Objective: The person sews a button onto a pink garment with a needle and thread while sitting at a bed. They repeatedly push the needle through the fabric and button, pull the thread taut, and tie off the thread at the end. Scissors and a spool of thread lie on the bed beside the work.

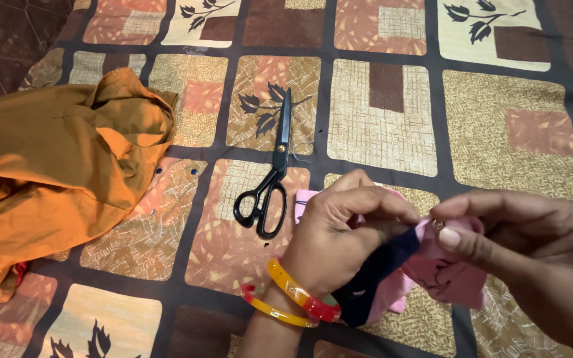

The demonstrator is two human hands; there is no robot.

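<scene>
Head view. We keep the pink fabric [442, 272] taut and pinch close to the small metal piece [438, 225], right of the black scissors [270, 176]. Left hand [339, 232] is closed around pink and dark navy cloth [373, 275]; right hand [532, 245] pinches the pink edge.

orange crumpled cloth [54, 166] 9 o'clock | black scissors [270, 176] centre | pink fabric piece [449, 268] with navy strip [373, 278] 4 o'clock | brown-beige patchwork leaf-print bedspread [512, 132]
</scene>
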